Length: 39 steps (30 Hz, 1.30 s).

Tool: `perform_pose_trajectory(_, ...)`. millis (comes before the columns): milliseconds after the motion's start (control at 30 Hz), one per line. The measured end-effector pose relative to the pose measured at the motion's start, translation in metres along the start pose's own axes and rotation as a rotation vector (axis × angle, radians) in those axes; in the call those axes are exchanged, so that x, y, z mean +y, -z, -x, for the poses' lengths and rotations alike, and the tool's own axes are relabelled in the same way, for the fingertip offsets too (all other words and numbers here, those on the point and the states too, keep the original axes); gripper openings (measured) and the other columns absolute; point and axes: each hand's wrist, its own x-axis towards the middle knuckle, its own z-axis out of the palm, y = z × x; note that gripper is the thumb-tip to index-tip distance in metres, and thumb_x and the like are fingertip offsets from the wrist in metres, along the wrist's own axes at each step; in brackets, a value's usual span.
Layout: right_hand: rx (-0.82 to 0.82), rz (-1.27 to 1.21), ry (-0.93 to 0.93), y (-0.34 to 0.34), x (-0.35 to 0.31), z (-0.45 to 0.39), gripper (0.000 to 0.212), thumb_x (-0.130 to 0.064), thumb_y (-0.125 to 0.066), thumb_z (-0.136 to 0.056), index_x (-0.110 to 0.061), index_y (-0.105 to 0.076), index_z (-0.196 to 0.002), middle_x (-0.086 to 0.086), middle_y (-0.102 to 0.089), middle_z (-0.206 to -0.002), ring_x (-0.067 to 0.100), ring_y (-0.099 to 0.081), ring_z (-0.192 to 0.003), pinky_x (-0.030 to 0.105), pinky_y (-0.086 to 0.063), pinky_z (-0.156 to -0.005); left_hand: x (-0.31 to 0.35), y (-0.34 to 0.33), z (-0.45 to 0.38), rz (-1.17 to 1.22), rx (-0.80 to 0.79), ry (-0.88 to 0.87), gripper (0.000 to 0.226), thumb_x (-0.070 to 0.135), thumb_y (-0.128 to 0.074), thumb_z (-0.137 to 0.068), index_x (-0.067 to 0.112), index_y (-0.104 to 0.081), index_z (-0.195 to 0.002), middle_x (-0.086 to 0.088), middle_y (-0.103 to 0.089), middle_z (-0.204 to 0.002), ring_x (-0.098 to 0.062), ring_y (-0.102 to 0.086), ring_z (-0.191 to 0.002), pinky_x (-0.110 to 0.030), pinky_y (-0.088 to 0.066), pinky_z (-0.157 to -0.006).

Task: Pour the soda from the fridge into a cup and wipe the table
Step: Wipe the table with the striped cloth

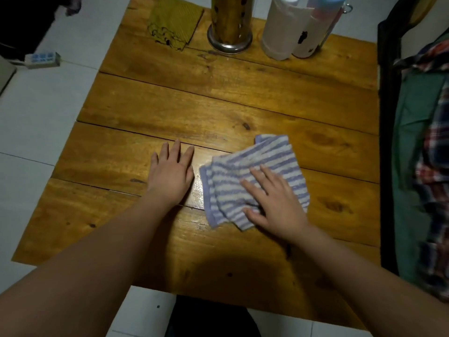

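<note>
Wiping step | our right hand (pixel 274 203), fingers spread, presses the folded purple-and-white striped towel (pixel 255 181) flat on the wooden plank table (pixel 194 105) to drag it | left hand (pixel 171 175), fingers straight, braces beside it | soda, cup unseen

the purple-and-white striped folded towel (pixel 255 181) lies on the plank wooden table (pixel 170 105), right of its middle, toward the near edge. the right hand (pixel 274 205) rests flat on the towel's near right part. the left hand (pixel 171 173) lies flat on the table just left of the towel. along the far edge stand, left to right, a folded olive-yellow cloth (pixel 173 23), a perforated metal cylinder holder (pixel 229 23), a white paper roll (pixel 283 30) and a pink-and-blue bottle (pixel 315 27) touching the roll.
</note>
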Motion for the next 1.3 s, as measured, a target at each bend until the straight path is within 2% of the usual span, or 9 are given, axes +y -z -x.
perform_pose_trajectory(133, -0.016, 0.066, 0.016, 0.002, 0.009, -0.010, 0.062, -0.061, -0.027, -0.087, -0.028, -0.033, -0.139, 0.009, -0.029, -0.151, 0.030, -0.021, -0.140, 0.042, -0.006, -0.111, 0.000, 0.001, -0.002, -0.005, -0.023, 0.005, 0.053, 0.035, -0.027, -0.098, 0.026, -0.009, -0.148, -0.010, -0.003, -0.158, -0.033, -0.001, -0.144, -0.049, -0.010, -0.115)
perform_pose_trajectory(267, 0.003, -0.035, -0.213, 0.015, 0.018, -0.047, 0.062, -0.057, -0.034, -0.090, -0.031, -0.019, -0.144, 0.008, 0.003, -0.157, 0.028, 0.009, -0.143, 0.049, 0.001, -0.114, -0.002, 0.003, -0.003, -0.022, -0.023, -0.008, 0.053, 0.035, -0.028, -0.098, 0.027, -0.010, -0.148, -0.009, -0.005, -0.158, -0.033, -0.002, -0.144, -0.049, -0.013, -0.115)
perform_pose_trajectory(400, 0.015, -0.119, -0.350, 0.023, 0.008, -0.076, 0.053, -0.042, -0.039, -0.095, -0.024, -0.023, -0.143, 0.009, 0.002, -0.157, 0.034, 0.010, -0.142, 0.056, 0.001, -0.112, -0.002, 0.000, -0.003, -0.037, -0.012, -0.016, 0.053, 0.036, -0.028, -0.098, 0.026, -0.012, -0.148, -0.010, -0.007, -0.157, -0.033, -0.004, -0.144, -0.049, -0.015, -0.114)
perform_pose_trajectory(567, -0.039, -0.078, -0.175, 0.019, -0.007, -0.061, 0.045, -0.035, -0.036, -0.097, -0.021, -0.028, -0.139, 0.005, 0.002, -0.157, 0.037, 0.013, -0.141, 0.060, 0.003, -0.112, -0.004, -0.003, -0.003, -0.025, 0.016, -0.027, 0.052, 0.034, -0.028, -0.098, 0.026, -0.014, -0.147, -0.011, -0.009, -0.157, -0.034, -0.006, -0.144, -0.051, -0.016, -0.114)
perform_pose_trajectory(700, -0.016, 0.027, 0.028, 0.002, -0.018, -0.026, 0.048, -0.033, -0.060, -0.086, -0.020, -0.044, -0.130, 0.010, -0.025, -0.152, 0.042, -0.012, -0.140, 0.065, -0.011, -0.107, -0.005, -0.001, -0.003, -0.018, -0.005, -0.030, 0.051, 0.035, -0.027, -0.099, 0.026, -0.013, -0.148, -0.010, -0.008, -0.157, -0.034, -0.005, -0.144, -0.050, -0.016, -0.114)
perform_pose_trajectory(867, -0.021, 0.058, -0.065, -0.002, -0.018, -0.004, 0.050, -0.037, -0.070, -0.075, -0.023, -0.052, -0.119, 0.010, -0.045, -0.142, 0.042, -0.036, -0.131, 0.068, -0.027, -0.097, -0.013, 0.001, -0.002, 0.069, 0.003, -0.056, 0.050, 0.033, -0.033, -0.098, 0.028, -0.019, -0.146, -0.007, -0.010, -0.157, -0.031, -0.005, -0.145, -0.048, -0.015, -0.114)
perform_pose_trajectory(1067, -0.008, -0.063, -0.332, 0.010, -0.011, -0.030, 0.047, -0.039, -0.036, -0.096, -0.027, -0.025, -0.141, 0.000, 0.001, -0.157, 0.032, 0.011, -0.142, 0.060, 0.001, -0.110, -0.027, 0.004, 0.005, 0.137, -0.013, -0.124, 0.051, 0.031, -0.035, -0.099, 0.029, -0.017, -0.147, -0.001, -0.004, -0.158, -0.022, 0.000, -0.146, -0.040, -0.008, -0.116)
perform_pose_trajectory(1200, 0.010, -0.158, -0.401, 0.018, -0.024, -0.057, 0.047, -0.040, -0.035, -0.097, -0.024, -0.025, -0.140, -0.001, 0.000, -0.157, 0.036, 0.013, -0.141, 0.063, 0.002, -0.109, -0.030, 0.008, 0.002, 0.120, 0.001, -0.113, 0.052, 0.032, -0.035, -0.098, 0.022, -0.020, -0.147, -0.003, -0.011, -0.157, -0.021, -0.006, -0.145, -0.040, -0.008, -0.117)
perform_pose_trajectory(1300, -0.027, -0.131, -0.258, 0.015, -0.047, -0.064, 0.045, -0.038, -0.036, -0.097, -0.024, -0.026, -0.139, -0.002, 0.000, -0.157, 0.038, 0.014, -0.141, 0.063, 0.005, -0.108, -0.034, 0.010, -0.003, 0.131, 0.019, -0.109, 0.053, 0.032, -0.038, -0.097, 0.018, -0.023, -0.145, -0.007, -0.017, -0.156, -0.023, -0.012, -0.144, -0.040, -0.009, -0.117)
